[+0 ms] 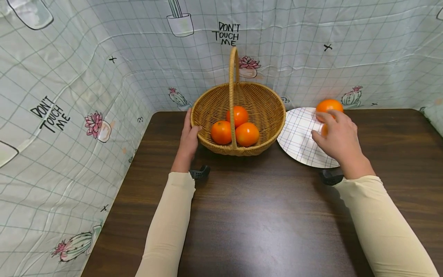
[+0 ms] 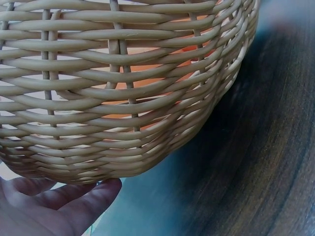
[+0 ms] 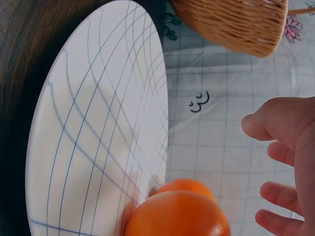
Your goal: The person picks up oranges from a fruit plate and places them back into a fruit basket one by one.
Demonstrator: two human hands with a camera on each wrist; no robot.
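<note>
On the left side of a wicker basket, my left hand holds the wall, its thumb at the rim. The left wrist view shows fingers against the basket's outside weave. Inside the basket lie three smooth oranges. To the right, a white plate with blue grid lines bears two oranges, one partly hidden by my right hand. In the right wrist view that hand hovers apart from the glossy orange, fingers spread and holding nothing.
The basket's tall arched handle rises above the fruit. Behind the dark wooden table hangs a white grid-patterned cloth with cactus drawings. It also covers the left side. Dark straps sit at both wrists.
</note>
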